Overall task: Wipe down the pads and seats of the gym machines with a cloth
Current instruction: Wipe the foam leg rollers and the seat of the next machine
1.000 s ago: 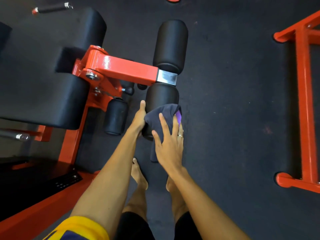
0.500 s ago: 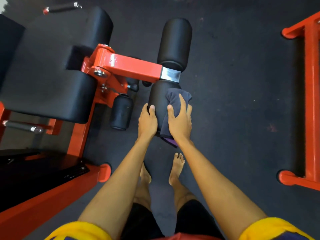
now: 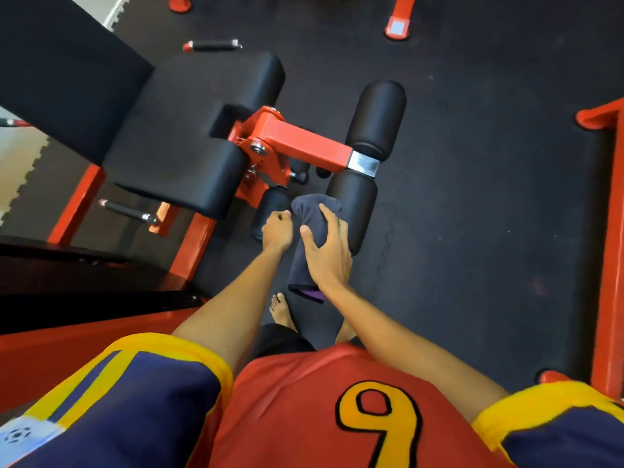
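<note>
Right hand (image 3: 327, 256) grips a dark grey folded cloth with a purple edge (image 3: 305, 261). Thumb on the near face, fingers curled over the top fold, so the hand is closed around the cloth. The cloth hangs upright against the left side of the near black cylindrical foam roller pad (image 3: 356, 207), touching it, with its lower end dangling below the roller. Left hand (image 3: 277, 228) sits just beside the cloth's upper edge with fingers curled in. Whether it pinches a corner of the cloth or holds nothing, cannot tell.

Machine: an orange steel arm (image 3: 304, 143) carries the near roller and a far black foam roller pad (image 3: 380, 119), in line, joined by a bare metal collar. A small black lower roller (image 3: 270, 207) sits left of the hands, under the wide black vinyl seat pad (image 3: 189, 136). The long black back pad (image 3: 60, 69) runs off up-left. Dark rubber floor (image 3: 472, 197) all round, and another orange machine frame (image 3: 607, 231) stands well apart at the right.

Progress, as a judgement: early-to-mid on this one machine – the cloth works the near roller only. No pad shows a wet streak or sheen, so nothing can be marked as wiped. Likely left: the rest of the near roller, the far roller, the small roller, the seat and the back pad – then the other machines.
</note>
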